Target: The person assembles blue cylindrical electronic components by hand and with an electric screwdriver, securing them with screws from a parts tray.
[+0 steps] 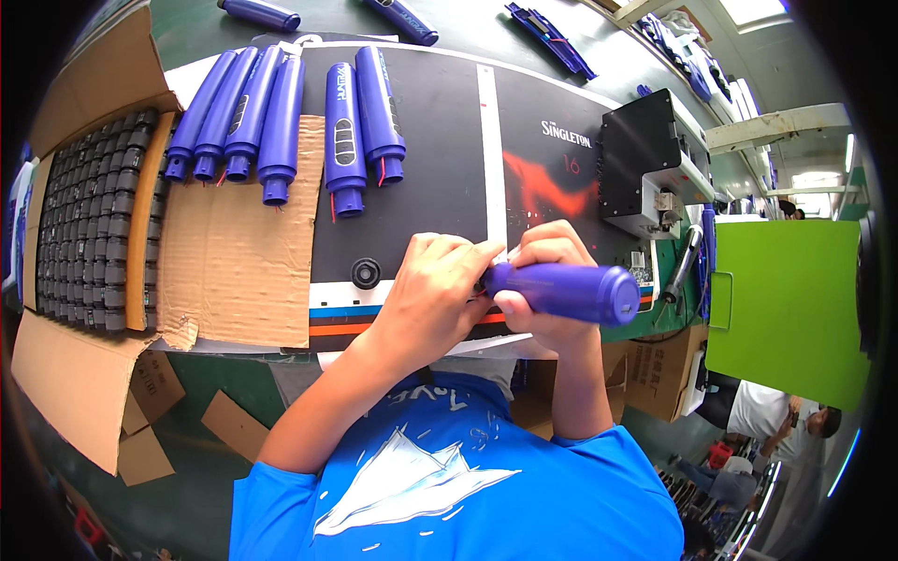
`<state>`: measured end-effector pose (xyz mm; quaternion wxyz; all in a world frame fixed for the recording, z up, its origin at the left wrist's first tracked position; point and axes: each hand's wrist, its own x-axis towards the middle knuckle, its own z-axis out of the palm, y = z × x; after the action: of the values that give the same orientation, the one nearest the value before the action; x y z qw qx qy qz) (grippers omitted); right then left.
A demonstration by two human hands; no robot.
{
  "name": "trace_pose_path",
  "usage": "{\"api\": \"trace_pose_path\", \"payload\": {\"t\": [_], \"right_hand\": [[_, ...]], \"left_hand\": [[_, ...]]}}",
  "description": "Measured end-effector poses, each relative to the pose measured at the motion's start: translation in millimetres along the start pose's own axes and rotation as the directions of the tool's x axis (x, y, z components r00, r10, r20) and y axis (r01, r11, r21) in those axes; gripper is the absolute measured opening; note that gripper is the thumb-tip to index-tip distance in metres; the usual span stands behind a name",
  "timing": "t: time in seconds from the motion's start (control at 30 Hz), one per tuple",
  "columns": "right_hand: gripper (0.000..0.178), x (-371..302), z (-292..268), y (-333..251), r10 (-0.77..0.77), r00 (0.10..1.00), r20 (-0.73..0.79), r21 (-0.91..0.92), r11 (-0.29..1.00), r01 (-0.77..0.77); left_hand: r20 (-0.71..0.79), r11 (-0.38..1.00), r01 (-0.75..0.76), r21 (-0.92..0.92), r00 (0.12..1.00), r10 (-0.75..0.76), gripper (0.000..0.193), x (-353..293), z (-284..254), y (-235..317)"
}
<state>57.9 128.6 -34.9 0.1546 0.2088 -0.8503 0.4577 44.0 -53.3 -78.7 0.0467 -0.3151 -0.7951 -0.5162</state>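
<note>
Both your hands (435, 285) meet at one purple tube (591, 294)

The black mat (430, 168) spreads across the middle of the frame, beneath your work. At the far left stands an open carton (89, 402), packed with rows of black parts (94, 224). A bright green panel (786, 318) fills the right side, and a cardboard sheet (243, 266) lies between the carton and the mat. At the upper right of the mat sits a black box-shaped machine (645, 150).

Your right hand (554, 247) is clamped around the purple tube, just right of centre, its broad closed end pointing right. Your left hand has its fingers bunched at the tube's other end — you cannot tell from here what they pinch, if anything.

At the upper left, four more tubes (253, 112) lie side by side, lower ends over the cardboard sheet; a pair of tubes (379, 107) rests on the mat beside them. Smallest of all — a round black part (366, 273), left of your left hand
</note>
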Motion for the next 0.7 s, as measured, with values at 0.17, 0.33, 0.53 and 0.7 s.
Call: {"api": "trace_pose_path", "payload": {"t": [0.17, 0.33, 0.53, 0.7], "right_hand": [[0.079, 4, -15, 0, 0.049, 0.999, 0.012, 0.111, 0.993, -0.05], [0.041, 36, -19, -48, 0.089, 0.994, -0.07, 0.547, 0.836, -0.036], [0.039, 45, -2, -66, 0.242, 0.968, -0.064, 0.724, 0.679, -0.122], [0.04, 55, 21, -83, 0.182, 0.975, -0.125, 0.438, 0.892, -0.11]], "left_hand": [[0.006, 1.0, -0.022, 0.008, 1.0, 0.021, 0.051, 1, 0, -1], [-0.008, 0.998, -0.046, 0.034, 0.999, 0.046, 0.055, 2, -2, 2], [-0.03, 1.0, -0.029, 0.004, 0.999, 0.029, 0.057, 2, 1, -1], [-0.03, 0.998, -0.029, -0.05, 0.999, 0.028, 0.059, 2, 2, -4]]}}
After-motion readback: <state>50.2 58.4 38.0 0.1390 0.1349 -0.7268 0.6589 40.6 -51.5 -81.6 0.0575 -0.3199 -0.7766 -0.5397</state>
